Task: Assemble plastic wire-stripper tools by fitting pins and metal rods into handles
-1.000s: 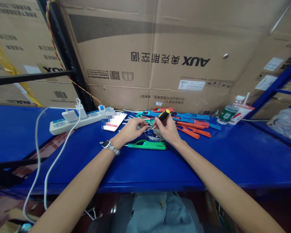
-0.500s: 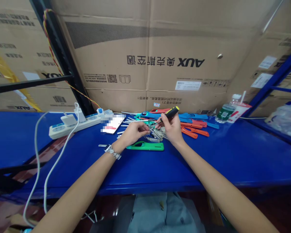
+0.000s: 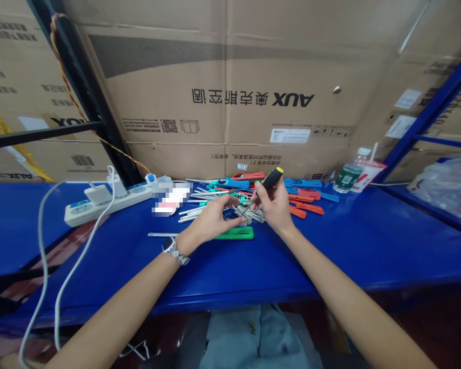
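Note:
My right hand (image 3: 274, 205) is closed around a screwdriver with a black and yellow handle (image 3: 272, 178). Its thin shaft points down and left, toward a small heap of clear plastic parts (image 3: 256, 214). My left hand (image 3: 215, 218) reaches over the heap's left side, thumb and fingers apart; whether a fingertip touches a part is hard to see. Below it lies a green long-necked lighter (image 3: 238, 233), its metal tube (image 3: 161, 234) running left under my wrist. Behind my hands, several blue lighter bodies (image 3: 303, 183) and orange-red ones (image 3: 309, 206) are piled with metal tubes (image 3: 192, 211).
To the left are a white power strip (image 3: 111, 202) with plugs and cables, and a phone (image 3: 172, 200). A green-labelled bottle (image 3: 346, 177) and a cup with a straw (image 3: 369, 177) stand at the right. Large cardboard boxes (image 3: 157, 102) back the blue table (image 3: 292, 271).
The thumb and fingers of my left hand have parted, and the hand has moved closer to the clear parts. My right hand still grips the screwdriver. The view has shifted slightly.

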